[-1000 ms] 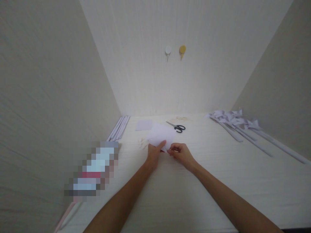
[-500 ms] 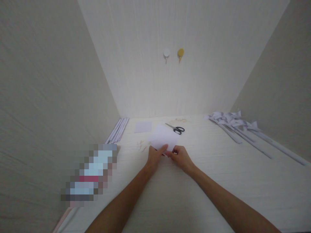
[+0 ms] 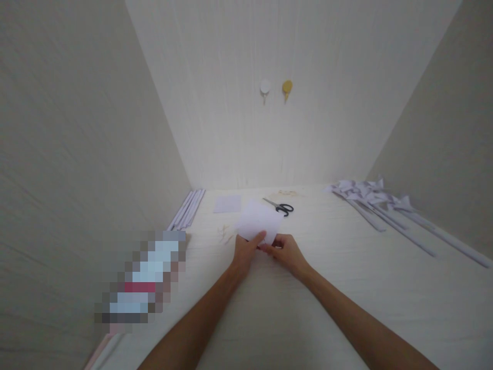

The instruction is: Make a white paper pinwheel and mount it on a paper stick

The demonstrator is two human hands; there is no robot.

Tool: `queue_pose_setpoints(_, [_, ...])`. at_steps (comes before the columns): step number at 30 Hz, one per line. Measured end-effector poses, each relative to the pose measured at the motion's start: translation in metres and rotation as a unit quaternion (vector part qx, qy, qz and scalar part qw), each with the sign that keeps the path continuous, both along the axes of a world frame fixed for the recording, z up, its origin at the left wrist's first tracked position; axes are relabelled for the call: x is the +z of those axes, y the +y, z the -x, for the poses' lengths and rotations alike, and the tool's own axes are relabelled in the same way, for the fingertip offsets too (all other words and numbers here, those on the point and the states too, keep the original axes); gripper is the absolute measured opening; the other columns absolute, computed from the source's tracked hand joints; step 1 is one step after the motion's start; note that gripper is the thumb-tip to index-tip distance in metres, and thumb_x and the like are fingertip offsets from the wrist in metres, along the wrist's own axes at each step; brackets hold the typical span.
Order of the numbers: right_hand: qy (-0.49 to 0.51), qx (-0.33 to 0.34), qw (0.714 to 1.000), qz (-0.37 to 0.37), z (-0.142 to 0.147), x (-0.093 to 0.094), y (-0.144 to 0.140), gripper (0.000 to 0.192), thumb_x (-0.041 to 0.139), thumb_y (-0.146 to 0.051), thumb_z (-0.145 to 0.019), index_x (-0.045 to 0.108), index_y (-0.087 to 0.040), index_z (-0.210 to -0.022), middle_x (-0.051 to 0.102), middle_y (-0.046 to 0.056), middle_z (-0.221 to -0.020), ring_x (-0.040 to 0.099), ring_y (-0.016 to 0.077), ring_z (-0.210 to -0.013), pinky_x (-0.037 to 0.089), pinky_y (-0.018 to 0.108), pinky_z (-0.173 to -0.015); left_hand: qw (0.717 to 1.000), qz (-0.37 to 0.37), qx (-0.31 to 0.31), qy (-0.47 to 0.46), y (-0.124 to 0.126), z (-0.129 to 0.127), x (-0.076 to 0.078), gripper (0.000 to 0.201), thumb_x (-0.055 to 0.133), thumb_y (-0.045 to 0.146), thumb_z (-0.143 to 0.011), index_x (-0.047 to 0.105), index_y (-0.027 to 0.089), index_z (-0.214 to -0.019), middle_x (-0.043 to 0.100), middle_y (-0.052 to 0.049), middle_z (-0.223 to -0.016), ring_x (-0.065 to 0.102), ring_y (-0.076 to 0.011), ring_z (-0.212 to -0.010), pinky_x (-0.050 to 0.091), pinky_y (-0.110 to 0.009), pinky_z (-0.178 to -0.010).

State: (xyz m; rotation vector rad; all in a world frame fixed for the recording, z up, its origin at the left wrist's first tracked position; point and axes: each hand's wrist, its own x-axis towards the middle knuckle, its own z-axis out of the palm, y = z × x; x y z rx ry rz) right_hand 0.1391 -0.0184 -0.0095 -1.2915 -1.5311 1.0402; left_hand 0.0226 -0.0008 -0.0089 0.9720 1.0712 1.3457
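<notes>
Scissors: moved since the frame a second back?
No. The scissors lie untouched on the table, same spot beside the small paper square; the slight shift is the camera's. Both hands hold the paper sheet.

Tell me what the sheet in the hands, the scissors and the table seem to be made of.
Sheet: thin matte paper, pale lilac, by its flat, crisp edges. Scissors: shiny metal blades, with black loops that look like plastic. Table: pale wood-grain surface, probably laminate, going by its fine streaks and dull sheen.
</notes>
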Motion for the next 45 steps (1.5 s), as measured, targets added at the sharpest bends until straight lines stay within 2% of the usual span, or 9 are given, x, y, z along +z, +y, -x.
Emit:
queue_pose_setpoints(4, [0.050, -0.009, 0.999, 0.020, -0.002, 0.000, 0.000, 0.016, 0.059, -0.028, -0.062, 0.057, -0.012, -0.061, 0.048, -0.003, -0.047, 0.039, 0.0067, -0.041, 0.029, 0.020, -0.040, 1.000, 0.003, 0.024, 0.001, 0.005, 0.005, -0.004, 0.029, 0.068, 0.033, -0.052, 0.062, 0.009, -0.066, 0.062, -0.005, -0.060, 0.055, -0.0135, -0.053, 0.043, -0.023, -0.049])
queue_pose_setpoints(11, [0.123, -0.078, 0.989, 0.019, -0.004, -0.002, 0.002, 0.023, 0.061, -0.029, -0.062, 0.045, -0.016, -0.051, 0.045, -0.006, -0.038, 0.038, 0.0058, -0.036, 0.028, 0.019, -0.038, 0.996, 0.011, 0.077, -0.040, 0.008, 0.009, -0.003, 0.029, 0.069, 0.032, -0.051, 0.062, 0.009, -0.068, 0.062, -0.005, -0.066, 0.055, -0.0117, -0.056, 0.042, -0.021, -0.049])
queue_pose_setpoints(16, [0.228, -0.130, 0.965, 0.022, -0.006, -0.003, 0.004, 0.017, 0.061, -0.030, -0.062, 0.050, -0.017, -0.060, 0.046, -0.007, -0.041, 0.039, 0.0053, -0.037, 0.028, 0.018, -0.038, 0.999, 0.008, 0.043, -0.013, 0.008, 0.008, -0.003, 0.027, 0.067, 0.033, -0.053, 0.063, 0.010, -0.068, 0.061, -0.004, -0.065, 0.053, -0.0106, -0.056, 0.042, -0.021, -0.049])
queue_pose_setpoints(21, [0.247, -0.161, 0.955, 0.011, -0.010, -0.004, 0.006, 0.016, 0.061, -0.030, -0.061, 0.052, -0.017, -0.061, 0.047, -0.006, -0.042, 0.039, 0.0057, -0.037, 0.028, 0.018, -0.037, 1.000, -0.003, 0.023, -0.019, 0.007, 0.008, 0.000, 0.023, 0.065, 0.033, -0.055, 0.058, 0.011, -0.055, 0.051, 0.001, -0.052, 0.045, -0.0071, -0.047, 0.038, -0.018, -0.042])
queue_pose_setpoints(26, [0.241, -0.115, 0.964, 0.008, -0.011, -0.003, 0.005, 0.015, 0.063, -0.028, -0.060, 0.052, -0.017, -0.060, 0.051, -0.005, -0.047, 0.042, 0.0055, -0.040, 0.030, 0.017, -0.039, 0.995, 0.025, -0.023, -0.090, 0.005, 0.010, 0.008, 0.039, 0.052, 0.049, -0.062, 0.060, 0.011, -0.061, 0.060, -0.006, -0.065, 0.053, -0.0118, -0.056, 0.038, -0.020, -0.041])
queue_pose_setpoints(32, [0.243, -0.086, 0.966, 0.009, -0.014, -0.004, 0.006, 0.014, 0.062, -0.027, -0.061, 0.053, -0.016, -0.060, 0.053, -0.004, -0.048, 0.042, 0.0056, -0.042, 0.030, 0.017, -0.040, 0.984, 0.083, -0.059, -0.148, 0.006, 0.017, 0.015, 0.040, 0.048, 0.050, -0.061, 0.060, 0.012, -0.060, 0.060, -0.006, -0.063, 0.053, -0.0121, -0.054, 0.040, -0.020, -0.041])
queue_pose_setpoints(37, [0.239, -0.069, 0.968, 0.007, -0.016, -0.002, 0.006, 0.019, 0.064, -0.028, -0.060, 0.049, -0.016, -0.055, 0.052, -0.004, -0.045, 0.042, 0.0059, -0.042, 0.031, 0.018, -0.041, 0.970, 0.103, -0.135, -0.173, 0.007, 0.023, 0.019, 0.055, 0.037, 0.062, -0.064, 0.060, 0.013, -0.065, 0.059, -0.005, -0.059, 0.053, -0.0132, -0.050, 0.041, -0.023, -0.039])
queue_pose_setpoints(41, [0.255, -0.076, 0.964, 0.013, -0.015, 0.001, 0.005, 0.020, 0.065, -0.027, -0.059, 0.049, -0.016, -0.054, 0.051, -0.004, -0.044, 0.040, 0.0047, -0.040, 0.029, 0.017, -0.039, 0.984, 0.071, -0.099, -0.129, 0.010, 0.020, 0.013, 0.029, 0.057, 0.041, -0.060, 0.060, 0.015, -0.073, 0.059, -0.002, -0.063, 0.052, -0.0109, -0.049, 0.039, -0.020, -0.036])
queue_pose_setpoints(45, [0.305, -0.121, 0.944, 0.016, -0.016, 0.003, 0.007, 0.016, 0.066, -0.025, -0.056, 0.054, -0.016, -0.058, 0.050, -0.004, -0.045, 0.040, 0.0045, -0.040, 0.027, 0.016, -0.038, 0.989, 0.048, -0.122, -0.071, 0.007, 0.014, 0.007, 0.018, 0.068, 0.022, -0.051, 0.060, 0.009, -0.061, 0.057, -0.002, -0.055, 0.048, -0.0079, -0.044, 0.036, -0.018, -0.037])
